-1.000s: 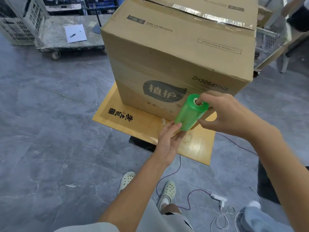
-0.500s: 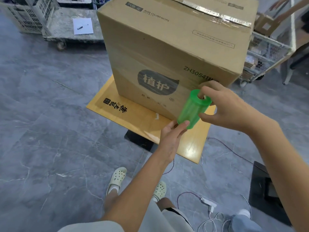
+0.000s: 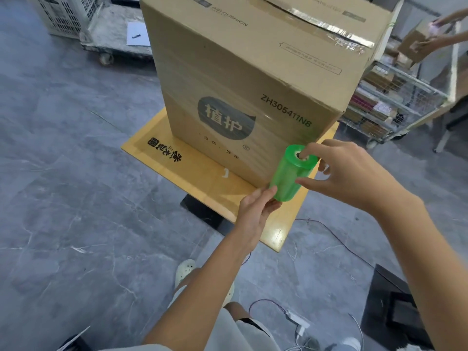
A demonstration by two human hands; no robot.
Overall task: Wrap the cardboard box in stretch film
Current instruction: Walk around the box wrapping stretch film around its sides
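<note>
The big brown cardboard box [image 3: 253, 79] stands upright on a flat tan board [image 3: 177, 160] that lies on the grey floor over a dark base. The person stands at its near right corner with a translucent green roll of stretch film [image 3: 291, 177] held between both hands. The right hand [image 3: 354, 178] is on top: its forefinger is hooked down into the roll's core and its thumb presses the roll's side, so it has a real grip. The left hand [image 3: 255, 211] comes up from below, with fingers almost straight under the roll's lower end. I can't tell whether a fingertip goes into the core there. The roll is close against the lower part of the box's printed near face, just short of that corner. Its long axis is nearly upright but leaning, top end up and to the right, bottom end down towards the person. The box lies ahead and to the left of the hands, and the right hand is the nearer to the corner edge. The near face has a sheen and faint wrinkles, so I'd judge film is already on it. The next stretch looks to go round that corner, which needs the roll kept parallel to the vertical edge.
</note>
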